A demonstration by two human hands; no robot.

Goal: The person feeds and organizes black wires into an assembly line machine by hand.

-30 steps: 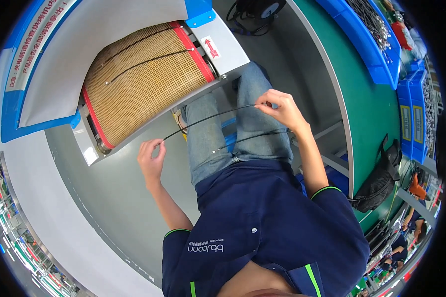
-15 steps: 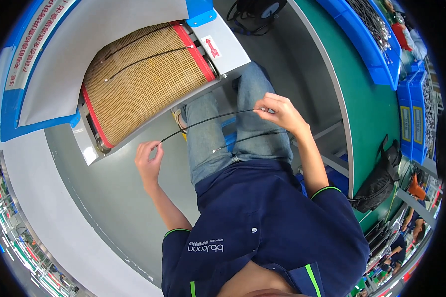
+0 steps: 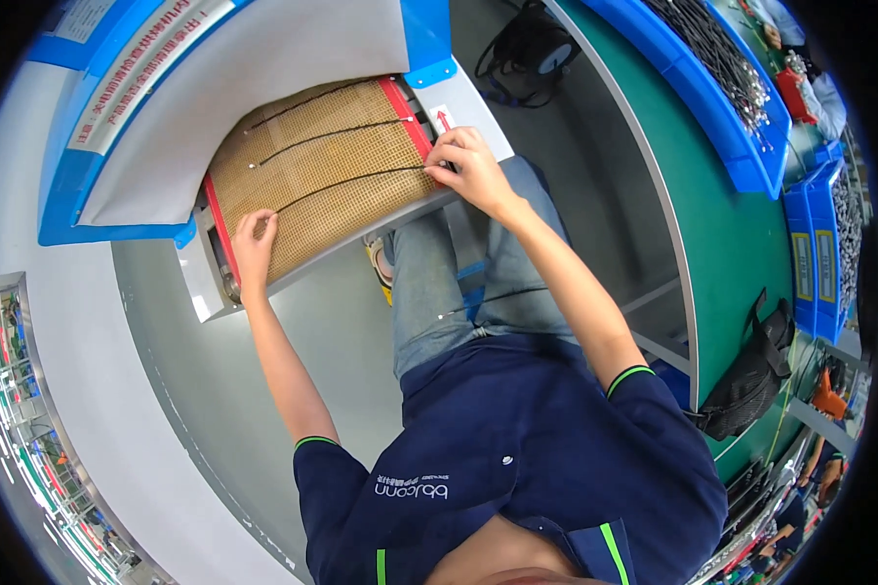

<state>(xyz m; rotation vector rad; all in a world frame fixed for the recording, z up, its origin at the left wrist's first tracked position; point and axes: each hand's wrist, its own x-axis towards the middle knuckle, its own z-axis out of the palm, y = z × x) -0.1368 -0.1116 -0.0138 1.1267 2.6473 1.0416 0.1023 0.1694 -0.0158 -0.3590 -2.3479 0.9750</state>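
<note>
Now Both Hands Hold a Third Cable at the Mesh Belt

Half a second ago on my feed, the left hand [image 3: 256,244] and right hand [image 3: 466,174] hold the third cable [image 3: 351,178] over the lap, off the near side of the mesh belt [image 3: 307,234]. At this moment I have both of them up at the belt, arms stretched out, with the cable running across the belt's near part. I cannot tell whether its middle touches the mesh. The left fingers are closed in a pinch on its left end, inside the belt's left red edge; the right fingers are pinched on its other end at the belt's right red edge. My whole view has shifted a little too. Beyond the third cable, the middle cable [image 3: 341,130] and the far cable [image 3: 312,101] lie on the belt as before, roughly alongside each other.

For containers, I see a long blue bin [image 3: 688,107] well to the right of the belt, full of dark cables [image 3: 717,54] with silvery ends. Farther right of the belt, a smaller blue bin [image 3: 800,213] with yellow-edged labels holds a heap of silvery pieces [image 3: 847,224], too small for me to make out.
</note>
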